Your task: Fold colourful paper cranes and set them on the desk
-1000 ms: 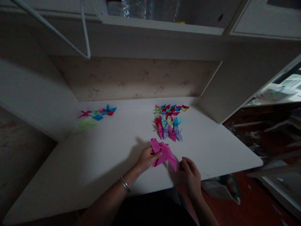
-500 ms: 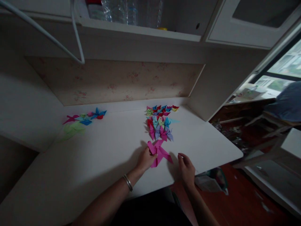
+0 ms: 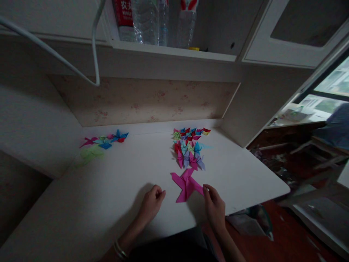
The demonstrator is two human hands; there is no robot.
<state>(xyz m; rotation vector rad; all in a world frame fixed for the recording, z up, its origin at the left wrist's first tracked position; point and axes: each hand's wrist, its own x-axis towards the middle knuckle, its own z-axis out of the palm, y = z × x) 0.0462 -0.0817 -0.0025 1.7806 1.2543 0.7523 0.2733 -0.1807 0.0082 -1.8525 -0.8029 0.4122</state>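
A pink folded-paper figure with several pointed arms is spread out over the white desk. My right hand pinches the tip of its right arm between thumb and fingers. To the left of the paper, and apart from it, my left hand is closed with the fingers curled in; nothing shows in it. Just beyond the pink figure stand rows of small coloured origami pieces, in pink, lilac, red, blue and green.
More folded paper lies at the desk's far left, beside a pale green piece. Overhead, a shelf holds plastic bottles, and a white cable hangs down. A bag stands on the floor past the front right edge.
My left hand has let go of the pink paper figure and moved left. My right hand, empty before, now grips its right arm. The figure's arms lie more spread out.
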